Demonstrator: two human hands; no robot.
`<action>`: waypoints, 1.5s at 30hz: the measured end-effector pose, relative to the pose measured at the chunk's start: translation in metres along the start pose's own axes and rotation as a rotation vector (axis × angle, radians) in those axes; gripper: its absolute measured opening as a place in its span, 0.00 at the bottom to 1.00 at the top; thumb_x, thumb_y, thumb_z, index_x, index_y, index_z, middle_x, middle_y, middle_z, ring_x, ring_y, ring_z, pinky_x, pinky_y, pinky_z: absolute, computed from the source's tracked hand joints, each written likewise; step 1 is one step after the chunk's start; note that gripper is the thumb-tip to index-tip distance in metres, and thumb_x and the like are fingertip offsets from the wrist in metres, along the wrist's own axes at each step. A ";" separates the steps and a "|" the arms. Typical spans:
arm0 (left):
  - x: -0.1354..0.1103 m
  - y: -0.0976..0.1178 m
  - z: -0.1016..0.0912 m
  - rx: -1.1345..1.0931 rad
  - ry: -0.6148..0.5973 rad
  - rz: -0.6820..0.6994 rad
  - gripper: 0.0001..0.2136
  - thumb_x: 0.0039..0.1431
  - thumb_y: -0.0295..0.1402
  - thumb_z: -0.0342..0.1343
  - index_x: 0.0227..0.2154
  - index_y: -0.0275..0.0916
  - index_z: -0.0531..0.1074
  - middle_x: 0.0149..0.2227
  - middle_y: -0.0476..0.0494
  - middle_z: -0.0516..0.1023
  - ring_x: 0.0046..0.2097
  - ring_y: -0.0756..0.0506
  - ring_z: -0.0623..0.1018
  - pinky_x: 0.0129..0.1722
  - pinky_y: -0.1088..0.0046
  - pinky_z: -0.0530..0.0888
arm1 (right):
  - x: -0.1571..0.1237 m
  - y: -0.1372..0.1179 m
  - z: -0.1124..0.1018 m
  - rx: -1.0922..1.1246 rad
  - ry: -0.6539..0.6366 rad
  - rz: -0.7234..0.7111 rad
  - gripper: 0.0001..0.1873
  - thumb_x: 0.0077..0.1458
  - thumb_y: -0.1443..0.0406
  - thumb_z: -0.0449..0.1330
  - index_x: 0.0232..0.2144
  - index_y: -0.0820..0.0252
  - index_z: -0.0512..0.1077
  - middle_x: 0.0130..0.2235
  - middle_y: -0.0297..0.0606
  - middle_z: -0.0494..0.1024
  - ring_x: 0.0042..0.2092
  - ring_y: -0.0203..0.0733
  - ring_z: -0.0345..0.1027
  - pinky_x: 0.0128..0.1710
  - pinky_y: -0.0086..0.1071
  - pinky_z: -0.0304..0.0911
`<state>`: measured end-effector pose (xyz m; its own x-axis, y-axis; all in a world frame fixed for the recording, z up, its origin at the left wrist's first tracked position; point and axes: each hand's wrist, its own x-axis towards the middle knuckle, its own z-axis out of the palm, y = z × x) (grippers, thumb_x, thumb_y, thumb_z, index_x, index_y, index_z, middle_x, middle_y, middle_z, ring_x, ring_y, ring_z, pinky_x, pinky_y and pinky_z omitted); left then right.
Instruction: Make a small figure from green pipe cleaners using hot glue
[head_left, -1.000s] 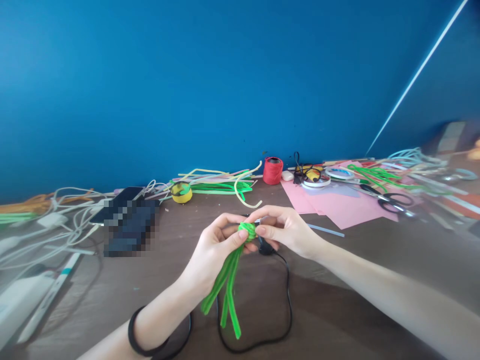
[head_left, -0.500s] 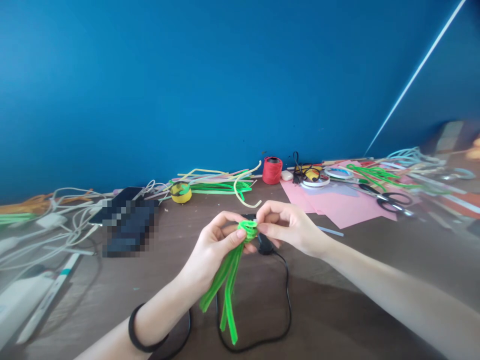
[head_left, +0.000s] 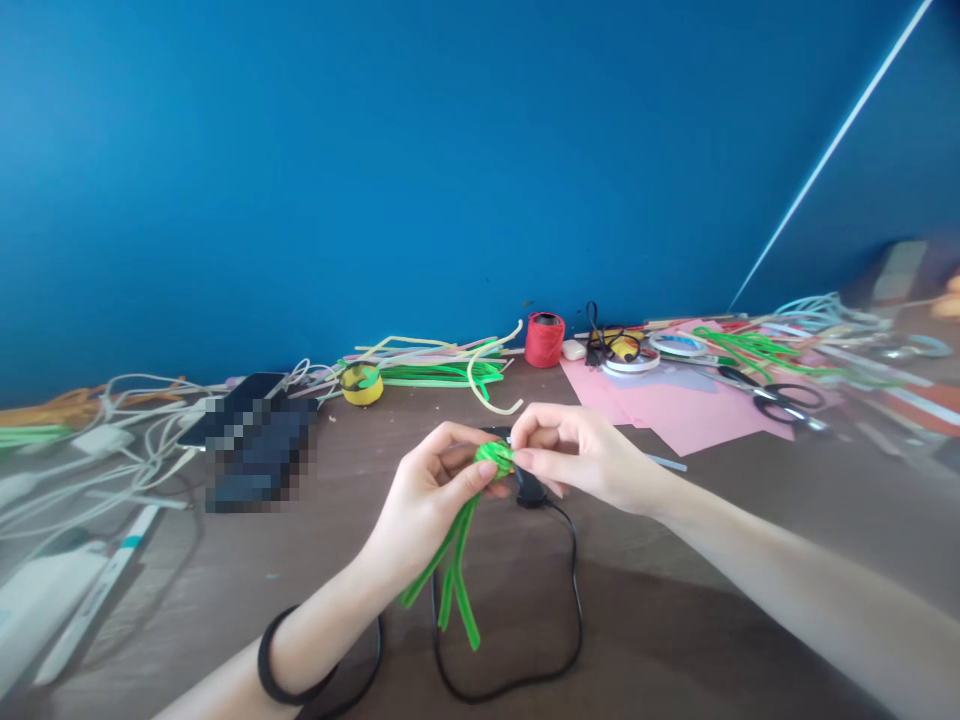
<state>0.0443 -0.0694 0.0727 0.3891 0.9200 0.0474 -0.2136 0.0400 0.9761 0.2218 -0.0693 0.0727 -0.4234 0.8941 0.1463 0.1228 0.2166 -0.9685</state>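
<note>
A bundle of green pipe cleaners (head_left: 459, 575) hangs from my left hand (head_left: 442, 475), its upper end bent into a rounded, wound head and its loose ends pointing down toward me. My left thumb and fingers pinch it just below and around that head. At the head's right side, my right hand (head_left: 562, 450) has thumb and index finger pressed together on the green pipe cleaner's edge; the exact bit between the fingertips is hidden. Behind and below the hands lies a black plug (head_left: 531, 488) with its cable looping on the table.
Along the wall lie more pipe cleaners (head_left: 442, 372), yellow tape (head_left: 362, 387) and a red spool (head_left: 544, 340). Pink paper (head_left: 694, 425) and black-handled scissors (head_left: 784, 402) are at right. White cables (head_left: 142, 450), dark phones (head_left: 262, 450) and a white stick (head_left: 97, 600) lie left.
The green head has tipped, so its open loop no longer shows from above. The hanging ends have swung slightly up and right. Both hands keep their grip in nearly the same place.
</note>
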 end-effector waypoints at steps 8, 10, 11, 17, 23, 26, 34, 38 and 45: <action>0.000 -0.003 -0.001 -0.092 -0.020 -0.068 0.08 0.46 0.29 0.63 0.28 0.34 0.70 0.28 0.46 0.78 0.25 0.51 0.76 0.27 0.77 0.72 | -0.001 0.002 -0.003 -0.137 0.010 -0.105 0.08 0.53 0.62 0.57 0.28 0.61 0.65 0.21 0.29 0.66 0.22 0.29 0.57 0.22 0.25 0.53; 0.000 -0.003 -0.002 -0.106 -0.041 -0.086 0.07 0.46 0.28 0.62 0.28 0.34 0.70 0.26 0.47 0.78 0.25 0.51 0.76 0.27 0.77 0.72 | -0.001 0.003 -0.003 -0.196 0.029 -0.150 0.07 0.53 0.62 0.58 0.28 0.61 0.66 0.21 0.29 0.65 0.23 0.30 0.56 0.23 0.25 0.53; 0.000 -0.003 -0.002 -0.113 -0.054 -0.098 0.07 0.46 0.28 0.62 0.28 0.34 0.70 0.26 0.47 0.77 0.25 0.51 0.76 0.27 0.77 0.72 | -0.001 0.003 -0.003 -0.213 0.036 -0.167 0.07 0.53 0.62 0.58 0.28 0.61 0.66 0.21 0.29 0.65 0.23 0.30 0.56 0.23 0.26 0.53; 0.000 0.001 -0.001 -0.147 -0.045 -0.145 0.06 0.47 0.27 0.62 0.29 0.34 0.71 0.29 0.45 0.78 0.27 0.52 0.76 0.30 0.78 0.72 | 0.000 0.004 -0.002 -0.234 0.074 -0.174 0.09 0.52 0.61 0.59 0.27 0.61 0.68 0.21 0.30 0.65 0.23 0.30 0.56 0.23 0.26 0.54; 0.000 0.003 -0.001 -0.082 -0.024 -0.104 0.07 0.45 0.29 0.63 0.29 0.34 0.74 0.29 0.46 0.78 0.29 0.51 0.76 0.32 0.77 0.72 | 0.002 0.006 0.000 -0.175 0.063 -0.142 0.10 0.51 0.59 0.60 0.27 0.61 0.67 0.21 0.29 0.67 0.23 0.30 0.59 0.23 0.26 0.55; 0.000 0.004 0.000 -0.049 -0.001 -0.130 0.07 0.44 0.30 0.63 0.27 0.34 0.73 0.28 0.46 0.77 0.28 0.51 0.75 0.31 0.77 0.72 | 0.002 0.006 0.002 -0.158 0.034 -0.121 0.10 0.51 0.60 0.60 0.28 0.61 0.67 0.20 0.29 0.68 0.22 0.31 0.60 0.23 0.26 0.56; 0.001 0.005 -0.004 -0.069 -0.045 -0.210 0.06 0.47 0.29 0.62 0.28 0.35 0.72 0.29 0.45 0.77 0.31 0.51 0.75 0.32 0.78 0.72 | -0.002 0.003 0.002 -0.221 0.016 -0.111 0.04 0.52 0.65 0.58 0.30 0.60 0.70 0.19 0.29 0.66 0.22 0.30 0.59 0.23 0.26 0.56; 0.001 0.006 -0.007 -0.098 -0.071 -0.226 0.05 0.48 0.29 0.61 0.28 0.35 0.72 0.26 0.47 0.75 0.28 0.53 0.74 0.30 0.79 0.71 | -0.002 0.002 0.001 -0.273 0.011 -0.139 0.05 0.52 0.64 0.58 0.29 0.60 0.71 0.22 0.31 0.68 0.24 0.31 0.58 0.23 0.26 0.55; 0.002 0.005 -0.008 -0.122 -0.114 -0.246 0.04 0.48 0.29 0.60 0.26 0.35 0.72 0.25 0.49 0.72 0.28 0.54 0.71 0.30 0.79 0.70 | -0.002 0.003 0.000 -0.370 0.016 -0.331 0.04 0.52 0.69 0.58 0.28 0.61 0.73 0.25 0.33 0.72 0.25 0.31 0.60 0.24 0.26 0.56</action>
<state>0.0367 -0.0641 0.0757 0.5394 0.8272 -0.1573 -0.2040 0.3097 0.9287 0.2228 -0.0703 0.0695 -0.4799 0.7590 0.4400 0.2959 0.6122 -0.7333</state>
